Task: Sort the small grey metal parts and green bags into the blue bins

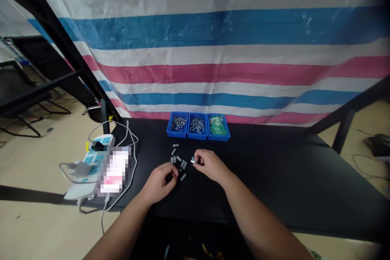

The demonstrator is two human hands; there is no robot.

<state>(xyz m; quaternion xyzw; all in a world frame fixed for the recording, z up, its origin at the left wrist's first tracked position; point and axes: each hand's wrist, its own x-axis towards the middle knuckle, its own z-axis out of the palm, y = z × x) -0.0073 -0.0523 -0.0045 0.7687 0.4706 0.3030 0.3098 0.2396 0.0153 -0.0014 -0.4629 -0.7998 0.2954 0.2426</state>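
Observation:
My right hand (210, 164) pinches small grey metal cylinders (193, 160) between thumb and fingertips, just above the black table. How many it holds is hard to make out. To its left, my left hand (161, 180) rests low with curled fingers, thumb close to the index finger; whatever lies between the fingertips is hidden. Several loose grey cylinders (184, 165) are scattered on the table between and beyond the hands. One cylinder (183, 177) lies apart, just right of my left fingertips.
Behind the cylinders stand three blue bins: one with small silver metal parts (178, 123), one with grey cylinders (197, 125), one with green-and-white flat pieces (217, 126). Power strips (105, 141), cables and a blurred-out phone-like device (115, 170) occupy the left. A striped tarp (213, 77) hangs behind.

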